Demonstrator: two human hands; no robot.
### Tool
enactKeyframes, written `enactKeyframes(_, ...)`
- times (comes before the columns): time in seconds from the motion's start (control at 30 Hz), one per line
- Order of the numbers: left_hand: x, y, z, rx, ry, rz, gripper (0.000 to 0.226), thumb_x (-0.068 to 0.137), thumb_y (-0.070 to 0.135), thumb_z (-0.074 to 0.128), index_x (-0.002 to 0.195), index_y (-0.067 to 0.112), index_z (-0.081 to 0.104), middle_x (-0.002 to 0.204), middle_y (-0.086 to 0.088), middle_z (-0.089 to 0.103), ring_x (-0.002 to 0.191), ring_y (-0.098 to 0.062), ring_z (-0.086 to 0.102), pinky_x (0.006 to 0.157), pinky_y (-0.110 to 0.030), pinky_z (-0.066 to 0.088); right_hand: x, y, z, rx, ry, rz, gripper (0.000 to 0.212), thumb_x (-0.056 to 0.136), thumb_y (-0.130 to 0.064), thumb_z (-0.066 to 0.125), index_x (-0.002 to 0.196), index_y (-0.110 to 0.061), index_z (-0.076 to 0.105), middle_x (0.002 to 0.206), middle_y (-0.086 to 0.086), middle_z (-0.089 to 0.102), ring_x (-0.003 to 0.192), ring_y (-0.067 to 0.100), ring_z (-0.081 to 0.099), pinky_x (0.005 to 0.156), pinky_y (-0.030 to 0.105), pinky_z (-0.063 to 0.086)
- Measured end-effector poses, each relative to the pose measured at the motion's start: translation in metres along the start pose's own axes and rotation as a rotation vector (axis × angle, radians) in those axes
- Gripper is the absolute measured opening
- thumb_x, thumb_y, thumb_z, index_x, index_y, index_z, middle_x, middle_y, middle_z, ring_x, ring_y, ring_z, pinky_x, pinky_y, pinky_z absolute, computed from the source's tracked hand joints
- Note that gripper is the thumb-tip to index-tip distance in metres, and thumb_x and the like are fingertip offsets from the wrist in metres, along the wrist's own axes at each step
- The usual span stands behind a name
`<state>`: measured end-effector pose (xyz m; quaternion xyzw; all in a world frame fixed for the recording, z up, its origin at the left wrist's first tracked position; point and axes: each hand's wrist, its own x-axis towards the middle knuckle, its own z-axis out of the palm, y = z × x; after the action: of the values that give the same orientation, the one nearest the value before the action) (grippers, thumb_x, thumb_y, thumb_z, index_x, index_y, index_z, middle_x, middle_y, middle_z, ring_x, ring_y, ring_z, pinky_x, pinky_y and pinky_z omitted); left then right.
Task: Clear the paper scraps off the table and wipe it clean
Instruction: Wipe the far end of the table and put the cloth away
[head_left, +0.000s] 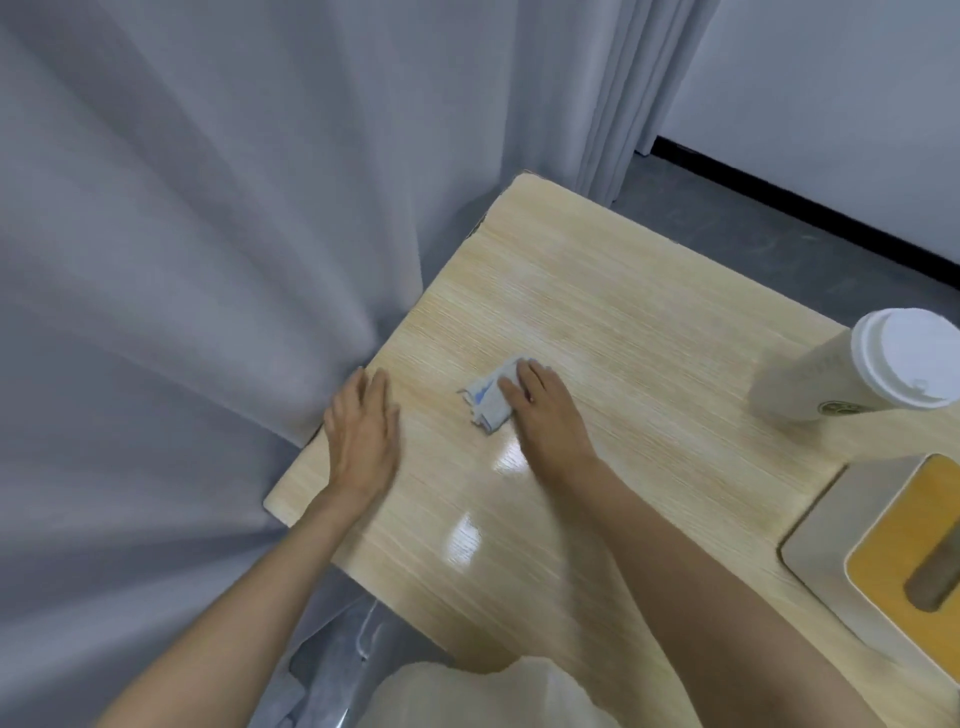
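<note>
- a pale white soft thing (493, 691) sits closest, low at the bottom edge. it is cut off, so i cannot tell if it is a bag or clothes.
- the small folded white and blue cloth (488, 400) lies near the middle of the light wooden table (623, 291), under the fingertips of the right hand (545, 410).
- the right hand's fingers are straight and close together, pressing flat on the cloth. i think this is so the cloth rubs the wood and does not slip away.
- the left hand (363, 431) lies flat on the table's left edge, fingers straight and side by side, holding nothing. it may be there to steady the person.
- this looks like the wiping part of the job.
- the tall paper cup with a white lid (883, 364) and the white box with a yellow top (893, 561) stand far to the right, well apart from the cloth, and both are cut off.
- the grey curtain (208, 260) hides what is behind the table.
- the left hand is a bit blurry.
</note>
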<state>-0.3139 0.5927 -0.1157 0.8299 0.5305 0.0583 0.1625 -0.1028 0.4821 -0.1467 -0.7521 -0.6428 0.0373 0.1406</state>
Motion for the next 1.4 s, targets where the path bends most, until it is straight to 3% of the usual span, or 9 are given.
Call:
enactKeyframes(0.27, 0.010, -0.001, 0.017, -0.005, -0.091, 0.051, 0.052, 0.103, 0.031, 0.029, 0.151, 0.013, 0.020, 0.159, -0.003, 0.013, 0.147, -0.017, 0.004, 0.117, -0.044, 0.003, 0.024, 0.029, 0.000, -0.173, -0.017, -0.558, 0.041, 0.087, -0.005, 0.041, 0.123, 0.001, 0.059, 0.124, 0.023, 0.060, 0.116, 0.035, 0.058, 0.098, 0.044, 0.047)
enactKeyframes(0.4, 0.015, 0.008, 0.019, -0.059, -0.027, 0.014, 0.051, 0.102, 0.034, 0.025, 0.149, 0.012, 0.026, 0.159, -0.004, 0.015, 0.147, -0.017, 0.006, 0.117, -0.044, 0.000, 0.035, 0.032, 0.007, -0.138, 0.056, -0.015, 0.048, 0.075, 0.002, 0.069, 0.122, 0.001, 0.059, 0.125, 0.023, 0.059, 0.119, 0.037, 0.055, 0.098, 0.049, 0.046)
enactKeyframes(0.53, 0.011, 0.012, 0.013, -0.163, 0.024, 0.008, 0.065, 0.096, 0.047, 0.011, 0.147, 0.013, 0.031, 0.157, -0.003, 0.022, 0.146, -0.014, 0.012, 0.116, -0.040, 0.000, 0.035, -0.034, 0.017, 0.175, 0.106, 0.300, 0.037, 0.087, 0.002, 0.055, 0.124, -0.003, 0.057, 0.127, 0.019, 0.058, 0.125, 0.034, 0.049, 0.119, 0.035, 0.012)
enactKeyframes(0.7, 0.017, 0.035, -0.011, -0.719, -0.265, 0.114, 0.075, 0.081, 0.064, 0.039, 0.146, 0.031, 0.023, 0.143, 0.019, 0.028, 0.135, 0.000, 0.024, 0.113, -0.025, 0.020, 0.045, -0.070, -0.015, 0.806, 0.046, 0.647, 0.009, 0.089, -0.025, 0.042, 0.095, -0.022, 0.048, 0.083, -0.003, 0.060, 0.077, 0.017, 0.057, 0.069, 0.035, 0.048)
enactKeyframes(0.8, 0.029, 0.051, -0.011, -0.890, -0.366, 0.052, 0.081, 0.078, 0.047, 0.069, 0.146, 0.029, 0.028, 0.138, 0.020, 0.035, 0.128, 0.003, 0.034, 0.099, -0.010, 0.030, 0.057, -0.052, -0.037, 0.937, -0.093, 0.582, 0.006, 0.092, -0.018, 0.053, 0.094, -0.013, 0.055, 0.070, 0.001, 0.058, 0.056, 0.005, 0.048, 0.055, 0.024, 0.040)
enactKeyframes(0.97, 0.054, 0.069, -0.018, -1.071, -0.415, -0.063, 0.035, 0.088, 0.010, 0.064, 0.121, 0.021, 0.057, 0.089, 0.003, 0.051, 0.077, -0.005, 0.052, 0.077, -0.016, 0.041, 0.059, -0.006, -0.069, 0.999, -0.309, 0.420, 0.017, 0.093, -0.015, 0.058, 0.096, -0.002, 0.068, 0.083, 0.018, 0.067, 0.072, 0.017, 0.058, 0.068, 0.030, 0.045)
enactKeyframes(1.1, 0.058, 0.074, -0.008, -0.632, -0.268, -0.007, 0.043, 0.095, 0.021, 0.055, 0.137, 0.019, 0.044, 0.113, -0.001, 0.048, 0.101, -0.011, 0.049, 0.088, -0.021, 0.039, 0.042, 0.008, -0.058, 0.390, -0.191, 0.489, 0.038, 0.096, -0.023, 0.052, 0.133, -0.014, 0.049, 0.133, 0.012, 0.047, 0.112, 0.023, 0.049, 0.097, 0.036, 0.040)
enactKeyframes(1.23, 0.054, 0.056, 0.007, 0.002, -0.180, 0.199, 0.053, 0.102, 0.032, 0.033, 0.151, 0.019, 0.018, 0.158, -0.006, 0.014, 0.145, -0.023, 0.011, 0.116, -0.038, 0.011, 0.009, -0.024, -0.029, 0.205, -0.177, 0.283, 0.049, 0.101, -0.028, 0.032, 0.150, -0.023, 0.024, 0.159, 0.009, 0.010, 0.146, 0.028, 0.009, 0.116, 0.040, 0.004)
enactKeyframes(1.4, 0.051, 0.055, 0.025, 0.075, -0.196, 0.260, 0.071, 0.091, 0.052, -0.004, 0.152, 0.019, 0.010, 0.160, -0.001, -0.001, 0.144, -0.013, -0.013, 0.114, -0.038, -0.011, 0.000, -0.018, 0.007, 0.120, -0.148, 0.117, 0.064, 0.083, 0.005, 0.040, 0.144, -0.015, 0.037, 0.151, 0.011, 0.034, 0.140, 0.030, 0.027, 0.110, 0.054, 0.028)
